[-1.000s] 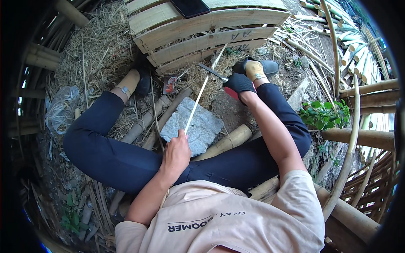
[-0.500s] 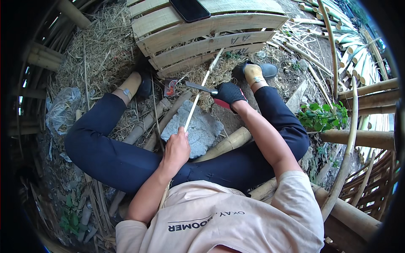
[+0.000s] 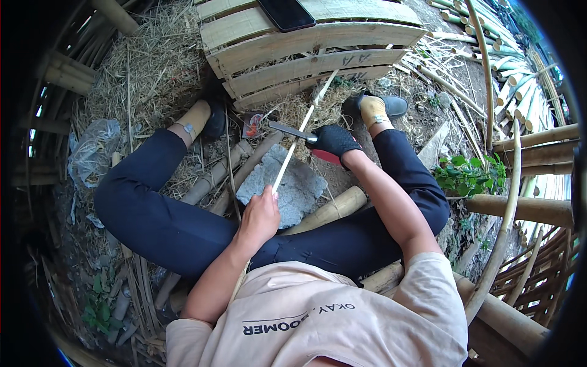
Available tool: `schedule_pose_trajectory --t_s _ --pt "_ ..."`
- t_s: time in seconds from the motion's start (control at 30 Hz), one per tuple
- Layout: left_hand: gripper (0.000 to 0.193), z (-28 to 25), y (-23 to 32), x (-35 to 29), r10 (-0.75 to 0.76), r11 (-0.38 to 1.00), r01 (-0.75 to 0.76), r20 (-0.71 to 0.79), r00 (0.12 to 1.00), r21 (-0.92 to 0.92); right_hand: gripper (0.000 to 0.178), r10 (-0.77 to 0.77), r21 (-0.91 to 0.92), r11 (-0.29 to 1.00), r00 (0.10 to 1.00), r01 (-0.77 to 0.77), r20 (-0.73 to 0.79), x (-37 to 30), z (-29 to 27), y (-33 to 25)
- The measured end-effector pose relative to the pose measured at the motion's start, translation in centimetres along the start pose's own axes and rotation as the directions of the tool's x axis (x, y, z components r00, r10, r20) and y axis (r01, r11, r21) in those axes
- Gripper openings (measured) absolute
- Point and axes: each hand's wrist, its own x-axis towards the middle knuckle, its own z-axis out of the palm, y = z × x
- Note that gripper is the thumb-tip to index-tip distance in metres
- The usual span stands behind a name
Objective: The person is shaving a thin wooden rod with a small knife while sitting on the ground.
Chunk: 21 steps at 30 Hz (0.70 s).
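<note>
Near that grey stone [image 3: 299,191], the left hand [image 3: 259,218] has its grip round a pale strip [image 3: 287,161], the gloved right hand [image 3: 334,142] round a knife [image 3: 285,128].

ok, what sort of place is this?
Probably a rough bamboo work yard or open-sided shed: a pile of cut bamboo poles at upper right, straw-strewn ground, and a slatted wooden crate in front.

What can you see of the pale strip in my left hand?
The strip is long, thin and pale, like split bamboo. Gripped by your left hand, it slants away over the stone toward the crate. The knife in your gloved right hand crosses it; whether they touch is hard to tell. Its near end is unclear.
</note>
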Motion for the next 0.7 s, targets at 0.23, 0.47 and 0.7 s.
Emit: schedule_pose_trajectory --t_s 0.23,0.47,0.7 --pt "0.018 0.0 -0.1 0.4 -0.003 0.998 0.005 0.047 0.999 -0.058 0.037 0.216 -0.009 0.976 0.972 -0.218 -0.097 1.1 -0.6 6.9" --pt "0.017 -0.7 0.4 0.7 -0.024 0.997 0.029 0.060 0.998 -0.077 0.036 -0.046 -0.107 0.994 0.989 0.032 -0.138 -1.2 -3.2 4.7" --pt "0.019 -1.8 -0.6 1.3 0.082 0.994 -0.079 0.038 0.996 -0.074 0.023 -0.377 -0.284 0.904 0.907 0.318 -0.185 -5.4 -7.5 0.7"
